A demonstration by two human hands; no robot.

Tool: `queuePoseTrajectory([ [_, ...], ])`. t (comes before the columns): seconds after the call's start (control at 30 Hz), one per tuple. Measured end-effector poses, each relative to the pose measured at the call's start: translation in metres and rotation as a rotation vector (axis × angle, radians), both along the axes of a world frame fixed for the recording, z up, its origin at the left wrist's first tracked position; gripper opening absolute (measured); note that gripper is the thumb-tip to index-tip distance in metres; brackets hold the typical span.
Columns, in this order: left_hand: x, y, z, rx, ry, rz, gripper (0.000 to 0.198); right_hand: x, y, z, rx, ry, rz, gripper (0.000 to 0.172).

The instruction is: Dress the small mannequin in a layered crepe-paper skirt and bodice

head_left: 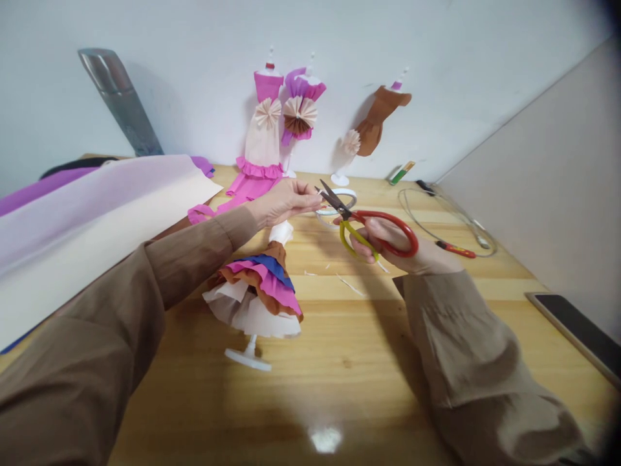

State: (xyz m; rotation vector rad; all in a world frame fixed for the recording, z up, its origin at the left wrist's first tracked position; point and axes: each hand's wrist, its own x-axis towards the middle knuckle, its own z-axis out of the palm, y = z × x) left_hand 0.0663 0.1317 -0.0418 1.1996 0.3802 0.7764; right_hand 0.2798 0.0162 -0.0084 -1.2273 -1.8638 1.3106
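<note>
My right hand (388,243) grips red and yellow handled scissors (361,223), blades parted and pointing left toward my left fingertips. My left hand (286,200) pinches a tiny piece I cannot make out at the blade tips. Below my left wrist stands a small mannequin on a white stand, wearing a layered paper dress (259,291) in white, brown, pink and blue.
Three more paper-dressed mannequins (264,129) stand against the back wall. Large pink and cream paper sheets (87,220) lie at left. A tape roll (334,204), a cable with a red tool (453,249), a green glue stick (402,172) and a phone (577,327) lie on the wooden table (349,349).
</note>
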Motion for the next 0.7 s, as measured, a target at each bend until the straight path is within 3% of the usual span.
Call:
queuePoseTrajectory([
  [0.2,0.001,0.002,-0.002,-0.003,-0.019,0.012,0.022,-0.001,0.002,-0.011,0.014,0.154,-0.038,0.049],
  [0.43,0.001,0.004,-0.005,-0.008,-0.049,0.009,0.022,-0.011,0.000,-0.009,0.027,0.204,-0.095,0.045],
  [0.6,0.000,0.001,0.000,-0.047,-0.074,0.027,0.020,-0.013,0.002,-0.019,0.086,0.137,-0.128,0.053],
  [0.7,0.003,0.000,0.003,-0.078,-0.113,0.077,0.018,-0.013,0.006,-0.025,0.110,0.062,-0.078,0.059],
])
